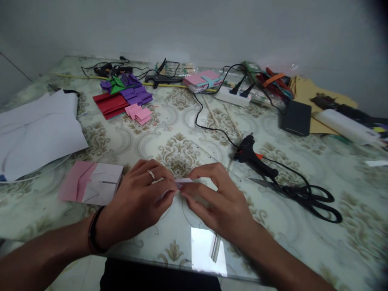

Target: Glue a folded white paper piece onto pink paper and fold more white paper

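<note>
Between my two hands is a small folded paper point(183, 180), pale pink or lilac, largely covered by the fingers. My left hand point(141, 194), with a ring and a dark wristband, pinches its left side. The fingertips of my right hand point(220, 198) close on its right side. A pink and white creased paper point(101, 182) lies flat beside my left wrist. To the right of my right hand are a black glue gun point(254, 157) and black-handled scissors point(303, 198). Part of a silvery rod point(215, 248) shows below my right hand.
Folded purple point(136, 95), red point(110, 103) and pink papers point(138, 113) lie at the back left. White sheets point(39, 133) cover the left side. Along the back are pliers point(160, 76), a power strip point(233, 96) and cords. A black box point(296, 117) stands at right.
</note>
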Demonstrator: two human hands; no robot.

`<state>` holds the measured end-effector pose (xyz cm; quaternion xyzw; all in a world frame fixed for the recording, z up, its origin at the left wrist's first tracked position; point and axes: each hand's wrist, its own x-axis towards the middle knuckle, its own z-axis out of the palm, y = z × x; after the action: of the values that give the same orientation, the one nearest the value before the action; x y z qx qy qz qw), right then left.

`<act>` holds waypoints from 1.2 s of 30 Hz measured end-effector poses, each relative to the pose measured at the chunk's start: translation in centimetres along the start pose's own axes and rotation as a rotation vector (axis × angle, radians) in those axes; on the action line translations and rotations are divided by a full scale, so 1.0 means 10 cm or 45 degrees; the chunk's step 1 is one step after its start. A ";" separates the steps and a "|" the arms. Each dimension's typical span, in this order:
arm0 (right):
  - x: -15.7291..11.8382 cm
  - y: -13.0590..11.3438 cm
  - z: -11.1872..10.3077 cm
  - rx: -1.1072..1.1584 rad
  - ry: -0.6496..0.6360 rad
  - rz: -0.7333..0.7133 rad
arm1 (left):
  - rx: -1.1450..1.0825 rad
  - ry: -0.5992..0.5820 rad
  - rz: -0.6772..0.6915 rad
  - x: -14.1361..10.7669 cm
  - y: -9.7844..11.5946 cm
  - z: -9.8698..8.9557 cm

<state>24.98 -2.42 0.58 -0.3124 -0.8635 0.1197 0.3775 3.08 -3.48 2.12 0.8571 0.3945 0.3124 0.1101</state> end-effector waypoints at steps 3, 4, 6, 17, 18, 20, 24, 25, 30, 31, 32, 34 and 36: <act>0.00 -0.01 0.03 0.002 0.021 -0.005 | -0.021 -0.012 0.000 -0.01 0.01 0.01; 0.01 -0.02 0.03 0.003 0.025 -0.005 | -0.025 -0.016 0.000 -0.01 0.01 0.01; 0.02 -0.02 0.05 0.004 0.025 -0.010 | -0.037 -0.017 0.017 -0.01 0.01 0.01; 0.04 0.02 0.01 -0.024 0.034 -0.091 | -0.132 -0.074 0.006 0.03 0.02 -0.08; 0.04 0.03 0.00 -0.020 0.031 -0.092 | -0.154 -0.080 -0.009 0.04 0.01 -0.09; 0.05 0.05 -0.03 -0.012 0.020 -0.094 | -0.190 -0.107 -0.038 0.06 -0.01 -0.12; 0.06 0.09 -0.10 -0.034 0.021 -0.099 | -0.205 -0.128 -0.059 0.09 -0.05 -0.19; 0.06 0.09 -0.12 -0.048 0.025 -0.097 | -0.207 -0.125 -0.056 0.10 -0.06 -0.20; 0.08 0.10 -0.22 -0.079 0.044 -0.072 | -0.205 -0.106 -0.045 0.11 -0.08 -0.21; 0.08 0.09 -0.22 -0.081 0.045 -0.074 | -0.195 -0.094 -0.038 0.11 -0.08 -0.19; 0.08 0.08 -0.21 -0.084 0.044 -0.080 | -0.186 -0.086 -0.030 0.10 -0.07 -0.18; 0.07 0.07 -0.18 -0.083 0.032 -0.102 | -0.176 -0.087 -0.011 0.10 -0.04 -0.15; 0.06 0.05 -0.15 -0.073 0.012 -0.114 | -0.176 -0.099 -0.001 0.10 -0.02 -0.13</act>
<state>25.95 -1.69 1.74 -0.2849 -0.8779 0.0764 0.3772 2.61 -2.68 3.43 0.8588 0.3677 0.3053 0.1844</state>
